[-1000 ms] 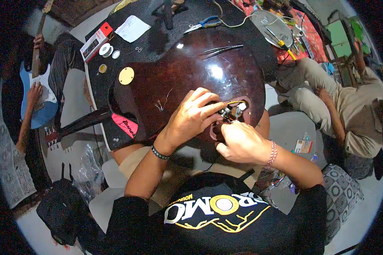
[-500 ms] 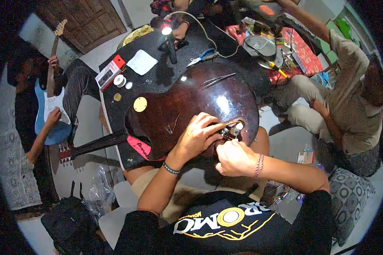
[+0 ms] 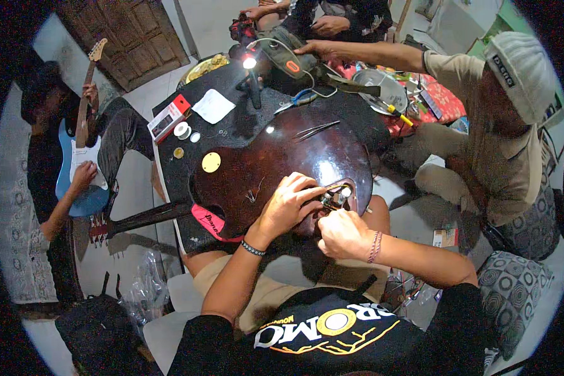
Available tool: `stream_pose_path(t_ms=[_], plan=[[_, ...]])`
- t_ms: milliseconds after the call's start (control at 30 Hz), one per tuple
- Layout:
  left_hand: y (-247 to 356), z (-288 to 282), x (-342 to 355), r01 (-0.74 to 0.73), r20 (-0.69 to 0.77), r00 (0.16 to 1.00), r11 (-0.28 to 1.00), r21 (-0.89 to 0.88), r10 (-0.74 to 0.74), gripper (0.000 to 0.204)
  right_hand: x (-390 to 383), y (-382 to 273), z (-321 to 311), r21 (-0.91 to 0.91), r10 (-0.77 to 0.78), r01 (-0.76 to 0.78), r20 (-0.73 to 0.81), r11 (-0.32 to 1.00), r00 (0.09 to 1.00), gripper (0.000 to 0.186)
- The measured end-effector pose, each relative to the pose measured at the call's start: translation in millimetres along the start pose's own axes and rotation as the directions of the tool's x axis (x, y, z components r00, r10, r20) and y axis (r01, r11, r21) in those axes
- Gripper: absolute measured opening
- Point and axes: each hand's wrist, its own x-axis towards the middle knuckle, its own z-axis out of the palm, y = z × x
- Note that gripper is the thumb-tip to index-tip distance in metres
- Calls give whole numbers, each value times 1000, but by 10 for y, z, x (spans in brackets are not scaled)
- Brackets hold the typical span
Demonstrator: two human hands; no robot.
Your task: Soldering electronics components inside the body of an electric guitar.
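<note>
A glossy dark brown electric guitar (image 3: 263,150) lies back up on the black table, partly over my lap, its neck pointing left. Near its lower right edge, an open control cavity (image 3: 339,195) shows small electronic parts and wiring. My left hand (image 3: 291,203) rests on the guitar back, fingertips bent together at the cavity's left side; what they grip is hidden. Closed at the cavity's near edge, my right hand (image 3: 344,233) has its fingertips turned inward, hiding whatever they pinch. Tweezers (image 3: 316,130) and a small tangle of wires (image 3: 252,194) lie on the guitar back.
A round cream cover plate (image 3: 211,162) sits on the guitar. Beyond are solder spools (image 3: 182,130), a red-white box (image 3: 169,119), paper (image 3: 214,106), a lit lamp (image 3: 249,63) and blue-handled pliers (image 3: 304,98). A co-worker's hand (image 3: 313,48) touches a green bag (image 3: 285,59). Another person plays a blue guitar (image 3: 81,172).
The co-worker at the right has leaned in, and the green bag has come left and nearer, over the table's far side. My hands stay at the cavity; the view has shifted slightly.
</note>
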Motion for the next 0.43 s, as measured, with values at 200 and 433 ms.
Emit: stream_pose_path(t_ms=[200,433], plan=[[2,14,4,-7,-12,1000,1000,-27,6,34,-2,18,-10,8,34,-34,20,999,999,29],[-23,18,-24,-1,31,1000,1000,27,0,35,-204,66,-418,244,157,-151,-5,958,988,41]])
